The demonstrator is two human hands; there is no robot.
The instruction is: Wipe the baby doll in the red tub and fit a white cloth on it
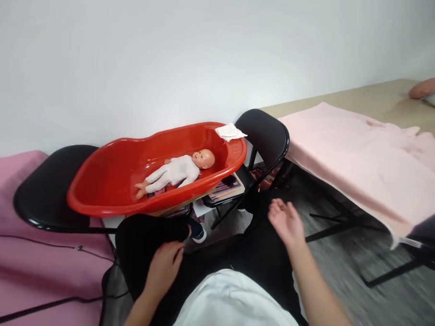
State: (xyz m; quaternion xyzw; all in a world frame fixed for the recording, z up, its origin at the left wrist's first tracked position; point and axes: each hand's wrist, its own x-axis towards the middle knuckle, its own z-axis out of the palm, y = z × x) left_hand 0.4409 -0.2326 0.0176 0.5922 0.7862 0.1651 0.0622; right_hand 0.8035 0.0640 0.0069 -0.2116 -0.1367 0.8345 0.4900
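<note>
My left hand (165,265) lies palm down on my left thigh, its fingers resting flat on the black trousers. Over my right thigh, my right hand (286,221) is turned partly palm up, fingers loosely bent and nothing in them. In front of me is a red baby bathtub (108,177). Inside it a baby doll (179,170) in a white suit lies on its back, head to the right. A folded white cloth (229,132) hangs over the tub's right rim. Neither hand touches the tub or the doll.
Black folding chairs stand at both ends of the tub, the left chair (47,184) and right chair (265,136). Books (231,188) lie on the right chair's seat. A pink blanket (369,165) covers part of a table (386,96). Black cables cross a pink surface (54,271) at left.
</note>
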